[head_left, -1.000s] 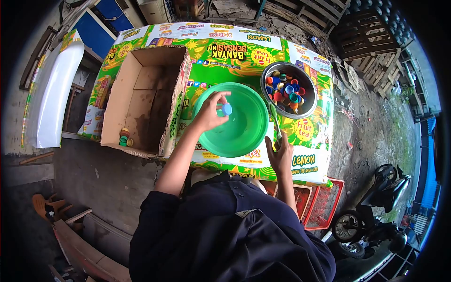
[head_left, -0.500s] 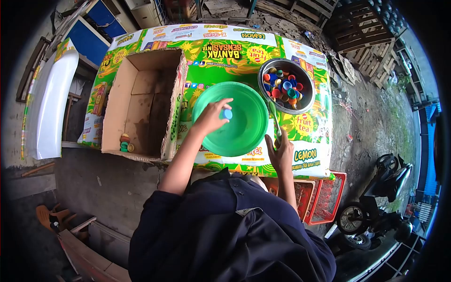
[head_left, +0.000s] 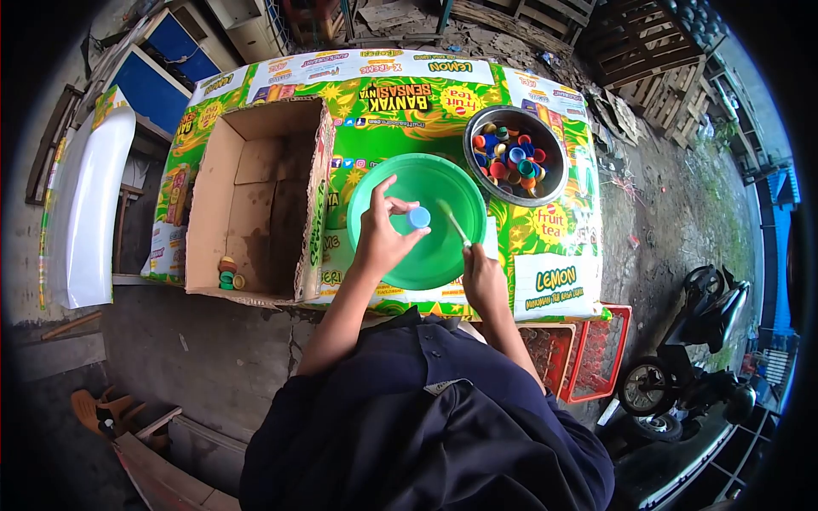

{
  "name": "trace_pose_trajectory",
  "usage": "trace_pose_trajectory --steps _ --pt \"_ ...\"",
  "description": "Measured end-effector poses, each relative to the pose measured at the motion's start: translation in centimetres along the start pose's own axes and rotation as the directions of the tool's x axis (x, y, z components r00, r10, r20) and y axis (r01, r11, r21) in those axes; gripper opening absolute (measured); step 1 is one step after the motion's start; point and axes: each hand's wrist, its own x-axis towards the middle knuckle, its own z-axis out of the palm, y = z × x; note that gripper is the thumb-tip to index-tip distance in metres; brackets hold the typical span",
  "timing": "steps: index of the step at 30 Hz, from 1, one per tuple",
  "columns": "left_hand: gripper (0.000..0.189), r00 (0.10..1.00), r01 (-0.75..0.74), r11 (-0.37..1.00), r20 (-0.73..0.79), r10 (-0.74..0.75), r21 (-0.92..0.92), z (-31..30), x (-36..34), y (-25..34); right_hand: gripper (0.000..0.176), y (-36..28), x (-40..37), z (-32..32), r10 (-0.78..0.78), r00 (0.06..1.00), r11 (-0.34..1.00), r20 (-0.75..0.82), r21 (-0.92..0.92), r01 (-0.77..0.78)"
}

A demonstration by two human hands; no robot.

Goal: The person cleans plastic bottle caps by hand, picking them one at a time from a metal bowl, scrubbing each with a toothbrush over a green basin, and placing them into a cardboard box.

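Wide view first: the surface is wrapped in a loud green and yellow printed sheet, and everything sits on top of it. On the left stands the big open cardboard box, with just a small cluster of caps tucked in its near left corner. Just right of the box, dead centre, is the green basin. At the far right, close to the basin, there's the metal bowl, loaded with mixed bottle caps in red, blue, green and orange.

Now the hands, both over the near half of the basin. The left hand reaches in from the near left side, thumb and fingertips pinched on a blue cap, the other fingers spread loose. That cap hangs above the middle of the basin. The right hand sits at the near right rim, curled closed around the bottom of a thin pale stick, whose tip slants up and left, ending just beside the blue cap.
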Motion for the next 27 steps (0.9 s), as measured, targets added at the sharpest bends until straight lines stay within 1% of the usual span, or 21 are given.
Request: trace_pose_trajectory --steps 1,4,5,8,9,10,12,13,14,16,17,18,20,22,23,24,26,27 --pt "0.083 1.0 -0.001 1.0 -0.002 0.001 0.01 -0.1 -0.1 0.3 0.017 0.1 0.1 -0.2 -0.063 0.996 0.995 -0.063 0.077 0.067" --pt "0.083 0.999 -0.038 0.999 -0.03 0.038 0.018 0.0 0.1 0.6 0.017 -1.1 -1.4 -0.3 -0.204 0.979 0.966 -0.023 0.158 0.205" --pt "0.083 0.997 -0.06 0.998 -0.04 0.061 0.017 0.0 0.3 0.5 0.017 -1.4 -1.7 0.0 -0.238 0.971 0.966 -0.004 0.106 0.237" --pt "0.082 0.997 -0.061 0.998 -0.047 0.062 0.007 -0.1 0.3 0.4 0.017 0.0 -0.5 0.0 -0.048 0.998 0.993 -0.036 0.106 0.052" --pt "0.082 0.997 -0.061 0.998 -0.042 0.062 0.014 -0.1 0.4 0.4 0.017 -0.2 -0.7 -0.2 -0.04 0.999 0.99 -0.024 0.133 0.043" --pt "0.082 0.997 -0.061 0.998 -0.038 0.061 0.02 -0.1 0.3 0.5 0.018 -0.8 -1.4 -0.5 -0.105 0.994 0.974 -0.03 0.198 0.109" --pt "0.082 0.998 -0.062 0.998 -0.03 0.062 0.008 0.0 0.4 0.6 0.018 -1.0 -2.2 0.3 -0.19 0.982 0.977 0.0 0.098 0.189" --pt "0.082 0.998 -0.061 0.998 -0.028 0.061 -0.008 -0.1 0.4 0.8 0.017 -0.6 -1.6 0.4 -0.111 0.994 0.987 0.001 0.118 0.11" --pt "0.082 0.998 -0.058 0.998 -0.03 0.057 -0.025 -0.1 0.4 0.9 0.017 0.0 -0.8 0.1 -0.03 0.999 0.997 0.026 0.075 0.028" --pt "0.083 0.998 -0.061 0.998 -0.009 0.061 0.023 0.0 0.5 0.9 0.016 -0.4 -0.8 -0.6 -0.079 0.996 0.987 -0.05 0.139 0.085" --pt "0.083 0.998 -0.059 0.997 0.002 0.059 0.047 0.0 0.4 1.0 0.016 -0.8 -1.1 -0.7 -0.14 0.99 0.983 -0.028 0.115 0.143" --pt "0.083 0.999 -0.05 0.999 -0.001 0.05 0.017 0.1 0.3 0.9 0.015 -1.2 -1.4 -0.6 -0.196 0.98 0.976 -0.006 0.093 0.196" --pt "0.083 0.999 -0.04 0.998 -0.008 0.04 -0.047 0.4 0.2 0.9 0.015 -0.2 -0.9 0.2 -0.145 0.989 0.986 -0.037 0.079 0.148" --pt "0.083 1.0 -0.01 0.998 0.003 0.01 -0.056 0.3 0.0 1.3 0.015 0.1 0.1 -0.2 -0.091 0.992 0.993 -0.088 0.073 0.098" --pt "0.083 1.0 0.004 0.998 0.002 -0.004 -0.06 0.3 0.1 1.4 0.015 -0.2 -0.5 -0.3 -0.086 0.994 0.992 -0.072 0.088 0.092" --pt "0.083 1.0 -0.005 0.999 -0.003 0.005 -0.045 0.2 -0.1 1.3 0.015 -1.2 -1.2 -0.7 -0.17 0.984 0.976 -0.045 0.13 0.174" --pt "0.082 0.999 -0.037 0.999 -0.007 0.037 -0.018 0.2 0.1 0.9 0.014 -1.1 -1.5 0.2 -0.208 0.978 0.975 0.0 0.077 0.207" --pt "0.082 1.0 -0.014 0.999 0.0 0.014 -0.039 0.3 -0.2 0.7 0.015 -1.0 -0.9 0.3 -0.145 0.989 0.987 -0.016 0.074 0.146"
